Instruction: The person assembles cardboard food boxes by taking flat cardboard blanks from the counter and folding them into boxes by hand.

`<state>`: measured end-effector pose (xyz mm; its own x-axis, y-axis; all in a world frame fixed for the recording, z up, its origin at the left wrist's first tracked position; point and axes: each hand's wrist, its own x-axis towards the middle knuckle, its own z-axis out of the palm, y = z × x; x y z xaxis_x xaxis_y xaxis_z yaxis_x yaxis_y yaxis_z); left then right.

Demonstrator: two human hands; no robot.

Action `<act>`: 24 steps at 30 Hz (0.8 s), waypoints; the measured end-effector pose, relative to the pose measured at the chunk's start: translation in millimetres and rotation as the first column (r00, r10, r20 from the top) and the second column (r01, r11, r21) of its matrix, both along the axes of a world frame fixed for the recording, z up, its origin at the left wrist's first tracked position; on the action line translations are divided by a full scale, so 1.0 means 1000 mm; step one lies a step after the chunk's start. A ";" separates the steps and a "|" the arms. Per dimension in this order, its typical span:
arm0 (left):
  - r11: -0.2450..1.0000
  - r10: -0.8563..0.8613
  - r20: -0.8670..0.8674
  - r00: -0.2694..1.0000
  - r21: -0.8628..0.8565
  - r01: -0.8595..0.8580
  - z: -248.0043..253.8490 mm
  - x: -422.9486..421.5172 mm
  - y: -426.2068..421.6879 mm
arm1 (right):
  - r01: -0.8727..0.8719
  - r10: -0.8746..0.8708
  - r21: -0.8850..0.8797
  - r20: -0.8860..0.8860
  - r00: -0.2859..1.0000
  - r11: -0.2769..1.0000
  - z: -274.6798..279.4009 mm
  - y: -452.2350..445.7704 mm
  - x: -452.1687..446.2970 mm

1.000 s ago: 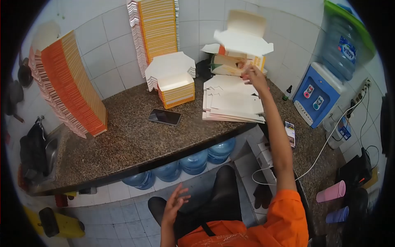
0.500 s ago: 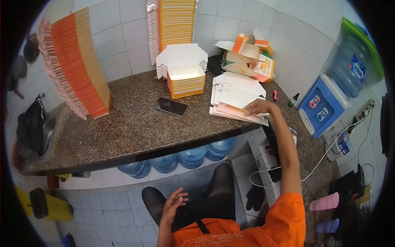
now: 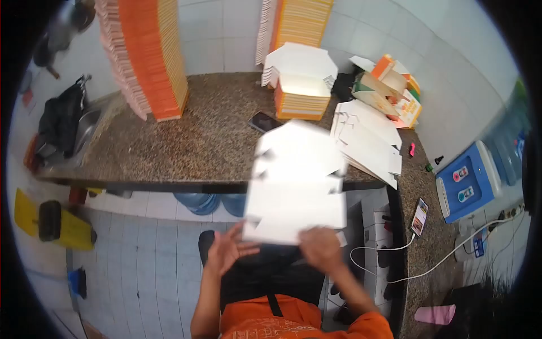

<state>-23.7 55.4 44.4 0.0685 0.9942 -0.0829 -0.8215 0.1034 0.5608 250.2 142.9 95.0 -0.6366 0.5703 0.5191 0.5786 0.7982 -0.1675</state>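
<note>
A flat white box blank with notched sides is held in front of me, slightly blurred, its lower end over my lap. My right hand is closed on its lower right corner. Fingers spread, my left hand is at the lower left corner; whether the fingertips touch the card I cannot tell. Behind it on the counter lies a pile of similar flat blanks. Further back, a small stack of formed boxes with orange-and-yellow sides has raised white lids.
A tall stack of nested orange boxes stands on the granite counter at left, another yellow stack at the back. A dark phone lies behind the blank. Crumpled cartons, a charging phone and a water dispenser are at right.
My right hand has lifted a flat blank off the pile and brought it left, over my lap. My left hand has come up to its lower left corner. The view has shifted.
</note>
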 end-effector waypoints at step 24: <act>0.762 0.505 -0.270 0.820 -0.307 -0.570 -0.010 0.018 -0.036 | -0.571 0.051 -0.663 -0.630 0.775 0.484 -0.050 -0.084 -0.097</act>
<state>-5.5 19.0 34.4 -0.5149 0.7583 -0.3998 -0.7040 -0.1079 0.7019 153.1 58.8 45.1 -0.6781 0.6972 0.2326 -0.0526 0.2696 -0.9615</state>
